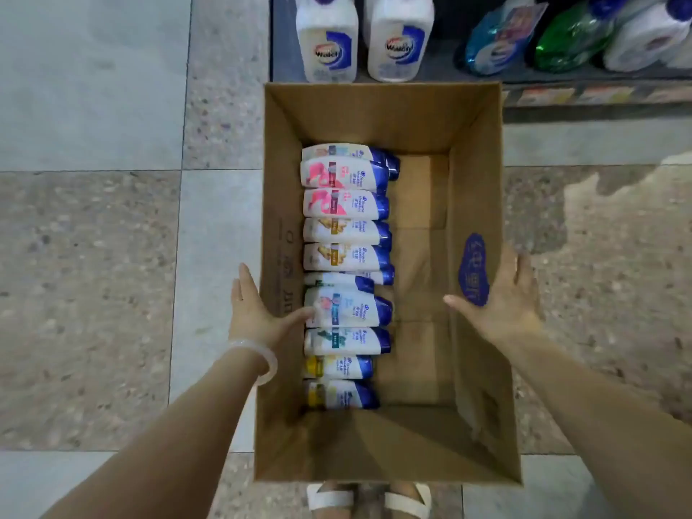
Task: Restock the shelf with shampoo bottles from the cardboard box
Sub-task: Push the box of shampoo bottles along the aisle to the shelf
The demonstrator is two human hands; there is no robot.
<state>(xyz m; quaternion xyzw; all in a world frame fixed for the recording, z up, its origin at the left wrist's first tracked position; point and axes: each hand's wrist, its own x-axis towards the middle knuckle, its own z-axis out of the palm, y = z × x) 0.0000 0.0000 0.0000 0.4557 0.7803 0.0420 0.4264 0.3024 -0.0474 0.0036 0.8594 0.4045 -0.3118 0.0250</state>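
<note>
My left hand [258, 312] and right hand [501, 297] straddle the walls of the open brown cardboard box [475, 151] at frame centre, fingers straight outside, thumbs inside, carrying no bottle. The white shampoo bottles with blue caps [346, 256] lie in a row along the box's left side. They look light, rigid and smooth, so I'd pinch one across its flat body. The dark shelf [599, 84] sits at upper right.

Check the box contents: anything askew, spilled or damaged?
No spill or damage shows. The shampoo bottles lie in one row along the left wall of the cardboard box. One near the middle sits half buried under its neighbours, slightly out of line.
</note>
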